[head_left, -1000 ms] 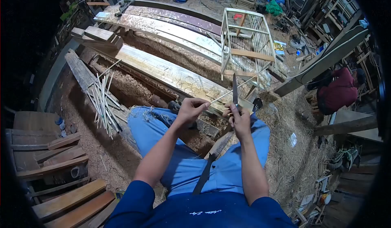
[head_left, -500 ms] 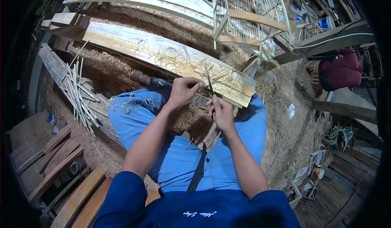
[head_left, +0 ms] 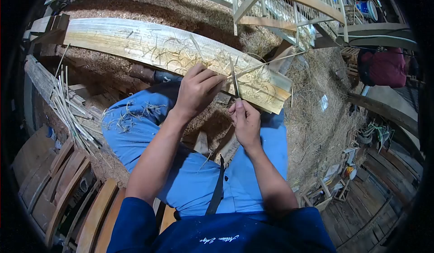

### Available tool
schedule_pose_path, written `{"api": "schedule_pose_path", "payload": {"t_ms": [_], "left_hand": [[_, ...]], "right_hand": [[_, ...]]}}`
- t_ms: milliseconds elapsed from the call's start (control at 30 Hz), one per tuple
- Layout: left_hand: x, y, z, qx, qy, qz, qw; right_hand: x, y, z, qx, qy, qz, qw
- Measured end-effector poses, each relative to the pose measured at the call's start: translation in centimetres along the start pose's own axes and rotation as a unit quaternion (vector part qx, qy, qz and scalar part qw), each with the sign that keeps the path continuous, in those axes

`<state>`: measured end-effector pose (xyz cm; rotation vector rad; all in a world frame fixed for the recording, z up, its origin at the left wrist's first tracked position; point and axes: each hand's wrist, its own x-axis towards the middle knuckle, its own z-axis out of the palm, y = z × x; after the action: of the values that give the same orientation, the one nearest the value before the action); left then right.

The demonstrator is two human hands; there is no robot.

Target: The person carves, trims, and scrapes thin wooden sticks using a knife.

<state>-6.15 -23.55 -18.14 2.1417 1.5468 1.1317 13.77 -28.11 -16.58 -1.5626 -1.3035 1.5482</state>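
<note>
My left hand [head_left: 199, 90] is closed, its fingers pinching a thin bamboo strip [head_left: 266, 64] that runs up and to the right across the plank's end. My right hand [head_left: 245, 121] grips a knife [head_left: 234, 79] with its narrow blade pointing away from me. Blade and strip cross just right of my left fingertips; whether they touch is unclear. Beneath lies a wooden plank [head_left: 113, 32], strewn with curly shavings [head_left: 181, 56] and reaching between my knees. The knife's handle is mostly hidden in my right hand.
A bundle of thin sticks [head_left: 68, 110] rests on a weathered board at left. Beyond the plank stands a barred wooden cage [head_left: 289, 0]. A maroon bag [head_left: 383, 67] is at right. Shavings cover the floor [head_left: 312, 131], and curved wooden slats [head_left: 97, 212] lie lower left.
My left hand has turned so its back faces up and has lifted slightly. The strip now shows extending farther right past the plank. My right hand still holds the knife; the view has shifted.
</note>
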Motion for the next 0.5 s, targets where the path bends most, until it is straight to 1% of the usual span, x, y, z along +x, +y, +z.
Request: {"api": "schedule_pose_path", "payload": {"t_ms": [100, 200, 333, 400, 433, 500], "left_hand": [[0.48, -0.55, 0.08, 0.017, 0.000, 0.016, 1.000], [0.39, -0.17, -0.34, 0.029, -0.002, -0.019, 0.999], [0.07, -0.72, -0.25, 0.038, -0.015, -0.016, 0.999], [0.01, -0.74, -0.23, 0.024, -0.018, -0.020, 0.999], [-0.05, -0.69, -0.31, 0.023, -0.020, -0.023, 0.999], [0.07, -0.69, -0.38, 0.019, -0.018, -0.021, 0.999]], "right_hand": [[0.44, 0.09, 0.16, 0.006, 0.001, 0.023, 1.000], [0.38, 0.23, 0.50, -0.020, 0.012, 0.019, 1.000], [0.45, 0.51, 0.24, -0.056, 0.015, 0.032, 0.998], [0.46, 0.35, 0.22, -0.075, 0.011, 0.072, 0.994], [0.38, 0.41, 0.28, -0.075, 0.011, 0.076, 0.994], [0.43, 0.41, 0.34, -0.094, 0.018, 0.034, 0.995]]}}
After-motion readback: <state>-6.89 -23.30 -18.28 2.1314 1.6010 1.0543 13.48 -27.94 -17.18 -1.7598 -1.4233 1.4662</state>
